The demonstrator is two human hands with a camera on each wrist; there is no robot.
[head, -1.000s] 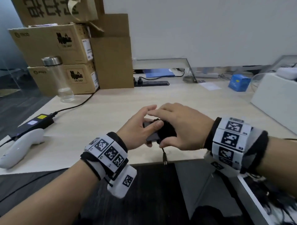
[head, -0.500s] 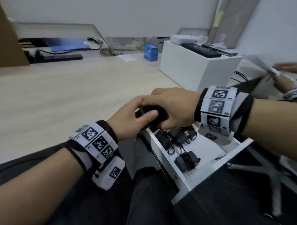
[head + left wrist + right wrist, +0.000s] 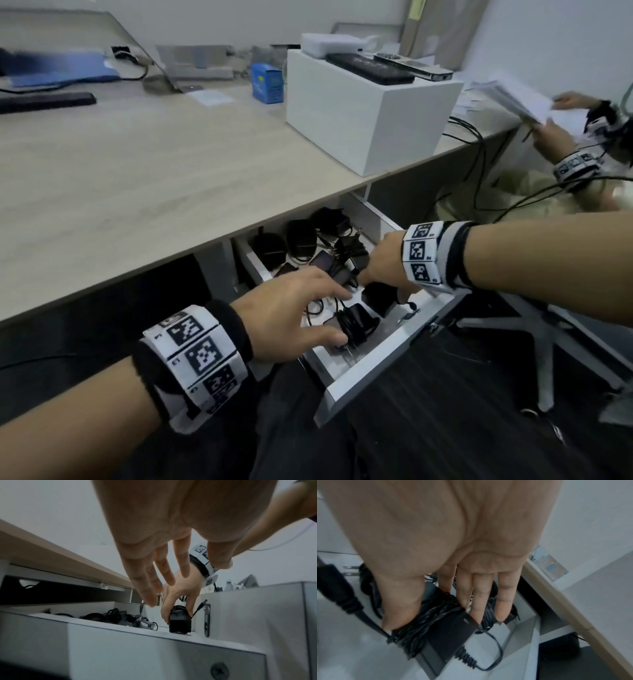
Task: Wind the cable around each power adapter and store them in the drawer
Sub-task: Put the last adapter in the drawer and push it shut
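Observation:
An open white drawer [image 3: 376, 370] under the desk holds several black power adapters with wound cables [image 3: 301, 236]. My right hand [image 3: 382, 291] pinches a black adapter [image 3: 378, 303] wrapped in its cable, low inside the drawer near the front right corner. In the right wrist view, thumb and fingers [image 3: 476, 601] clamp the wrapped adapter [image 3: 440, 628]. In the left wrist view the same adapter [image 3: 180, 620] stands on the drawer floor under the right hand. My left hand [image 3: 342, 313] hovers over the drawer with fingers [image 3: 149, 588] spread and holds nothing. Another wound adapter [image 3: 358, 322] lies below it.
The wooden desk [image 3: 137, 178] overhangs the back of the drawer. A white box [image 3: 363, 116] and a small blue box [image 3: 267, 84] stand on the desk. Another person's hands [image 3: 561, 137] handle papers at far right. A chair base [image 3: 544, 335] stands right of the drawer.
Both hands have come off the desk edge and down into the drawer. The left hand has let go of the adapter and spread; the right hand carried it down alone.

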